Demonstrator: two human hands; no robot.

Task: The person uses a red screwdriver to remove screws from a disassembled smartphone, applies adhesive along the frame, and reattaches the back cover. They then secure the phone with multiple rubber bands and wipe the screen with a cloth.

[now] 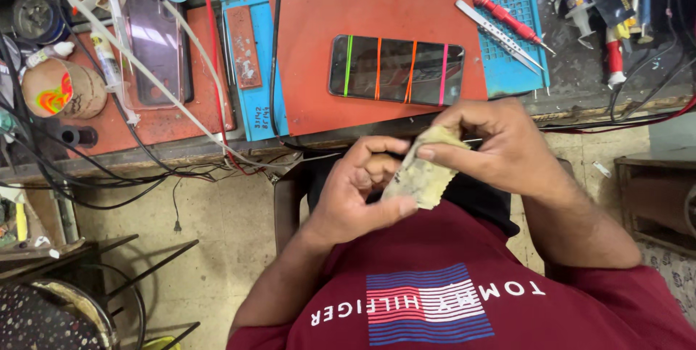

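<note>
Both hands hold a dirty yellowish cloth (420,176) in front of my chest, below the bench edge. My left hand (359,194) grips its lower part, thumb pressed against the cloth. My right hand (489,140) pinches its upper end with fingers and thumb. Just beyond my hands, a dark smartphone (395,69) lies flat on a red mat (377,16), bound by several coloured rubber bands.
Tweezers (499,34) and a red-handled screwdriver (511,20) rest on a blue work mat (511,67) at the right. A second phone (156,45), a tape roll (61,89) and tangled cables (145,169) crowd the left. A wooden shelf (656,198) stands at the right.
</note>
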